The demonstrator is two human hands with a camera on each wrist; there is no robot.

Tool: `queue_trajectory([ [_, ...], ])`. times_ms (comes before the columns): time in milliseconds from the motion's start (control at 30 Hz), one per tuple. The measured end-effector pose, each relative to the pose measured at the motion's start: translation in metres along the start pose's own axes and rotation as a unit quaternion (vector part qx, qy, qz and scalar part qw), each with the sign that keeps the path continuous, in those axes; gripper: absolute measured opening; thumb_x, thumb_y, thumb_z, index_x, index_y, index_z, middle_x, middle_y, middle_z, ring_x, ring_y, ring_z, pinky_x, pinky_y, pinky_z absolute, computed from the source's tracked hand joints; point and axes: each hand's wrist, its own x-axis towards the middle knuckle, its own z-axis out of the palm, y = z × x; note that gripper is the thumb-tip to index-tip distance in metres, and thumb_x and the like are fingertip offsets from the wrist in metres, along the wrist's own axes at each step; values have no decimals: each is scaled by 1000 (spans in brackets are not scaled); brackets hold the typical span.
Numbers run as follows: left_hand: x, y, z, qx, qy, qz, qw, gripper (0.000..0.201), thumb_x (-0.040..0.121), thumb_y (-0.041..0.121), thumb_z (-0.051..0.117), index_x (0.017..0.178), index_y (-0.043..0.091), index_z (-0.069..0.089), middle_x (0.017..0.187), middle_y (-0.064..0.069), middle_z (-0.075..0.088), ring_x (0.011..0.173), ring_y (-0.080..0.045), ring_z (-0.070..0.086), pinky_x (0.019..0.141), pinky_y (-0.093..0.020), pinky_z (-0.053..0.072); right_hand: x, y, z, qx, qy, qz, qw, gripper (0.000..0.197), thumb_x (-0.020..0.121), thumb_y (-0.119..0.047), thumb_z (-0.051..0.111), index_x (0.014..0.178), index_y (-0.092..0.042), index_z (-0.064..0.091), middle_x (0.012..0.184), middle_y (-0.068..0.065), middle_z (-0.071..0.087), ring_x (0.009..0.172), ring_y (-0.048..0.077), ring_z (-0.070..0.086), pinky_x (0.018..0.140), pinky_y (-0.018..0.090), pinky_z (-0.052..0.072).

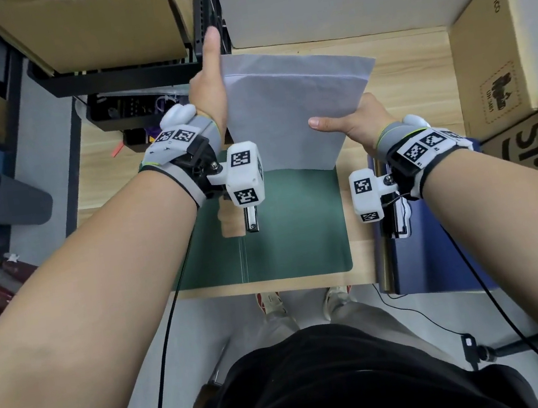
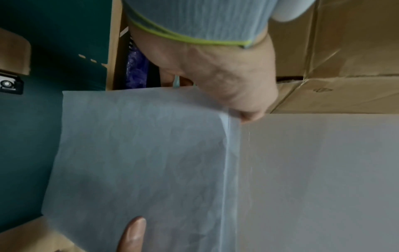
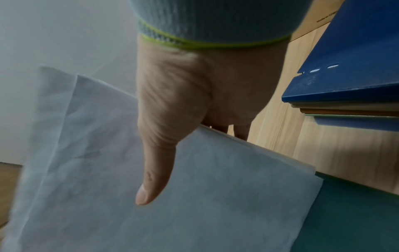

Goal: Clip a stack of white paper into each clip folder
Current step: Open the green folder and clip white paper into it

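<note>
A stack of white paper (image 1: 292,107) stands on its lower edge on the open green clip folder (image 1: 292,235), tilted away from me. My left hand (image 1: 209,87) holds its left edge, thumb pointing straight up and fingers hidden behind the sheets. My right hand (image 1: 352,119) grips the right edge, thumb flat on the front sheet (image 3: 215,196) and fingers behind. The folder's metal clip (image 1: 251,220) lies near the spine, below my left wrist. In the left wrist view the paper (image 2: 140,153) covers part of the green folder (image 2: 32,136).
Several closed folders, a blue one (image 1: 440,249) on top, are stacked at the table's right edge. Cardboard boxes (image 1: 498,50) stand at the right. At the back left is a black rack (image 1: 125,75) with a box on it. The table's front edge (image 1: 272,288) is close to me.
</note>
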Motion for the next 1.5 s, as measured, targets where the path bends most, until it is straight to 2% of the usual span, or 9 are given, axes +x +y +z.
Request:
queue_trajectory([
  [133,6,-4,3,32,46,36,998,30,78,34,53,60,19,34,63,2,36,64,-19,32,69,-34,26,2,1,-2,2,7,13,1000,41,73,-17,86,110,-20,69,100,-12,73,84,-6,70,69,10,50],
  [267,10,-19,-3,90,-9,37,995,64,70,85,51,79,21,53,75,1,54,71,-15,52,71,-33,42,7,8,-4,-8,12,20,1000,43,72,-11,87,111,-20,69,109,-3,74,99,8,71,86,25,56],
  [400,6,-46,-16,159,-90,86,979,42,79,44,78,109,16,69,93,12,70,83,4,65,71,-9,50,13,14,-3,-26,41,28,998,35,77,-10,82,109,-15,70,111,4,73,104,19,70,97,38,54],
  [467,5,-59,-20,229,-85,109,964,44,73,29,86,110,13,70,103,4,72,92,-8,69,84,-25,56,13,12,-2,-22,53,20,998,32,79,-10,81,108,-13,70,110,4,73,101,19,70,94,36,54],
  [567,9,-58,-20,279,1,128,952,23,78,27,82,92,17,68,95,2,69,83,-16,66,81,-29,52,14,2,2,-7,61,-18,998,28,80,-6,79,104,-15,70,108,5,73,96,17,70,89,31,55],
  [1000,22,-95,-12,318,-5,56,946,35,82,32,76,108,12,65,101,-4,69,90,-24,65,83,-30,48,13,30,7,-147,17,66,987,38,87,-11,73,123,-10,63,120,6,68,109,21,64,101,40,49],
  [1267,25,-116,-5,367,-83,40,926,59,83,49,52,121,5,60,113,-5,65,102,-26,62,82,-24,49,-1,29,10,-166,25,177,970,32,92,-41,66,114,-16,63,82,-2,66,53,14,55,39,14,41],
  [1367,22,-140,-4,391,-110,-8,914,66,82,56,56,128,9,58,125,-10,64,109,-30,62,95,-44,50,-5,47,14,-195,13,259,946,50,77,-55,74,111,-20,62,89,5,71,62,29,65,48,33,53],
  [1500,11,-160,-12,362,-126,-68,921,28,86,31,73,96,7,63,91,-15,72,69,-24,67,72,-35,59,-12,75,16,-249,10,287,925,39,93,-41,64,113,-10,53,83,2,58,54,21,50,47,26,39],
])
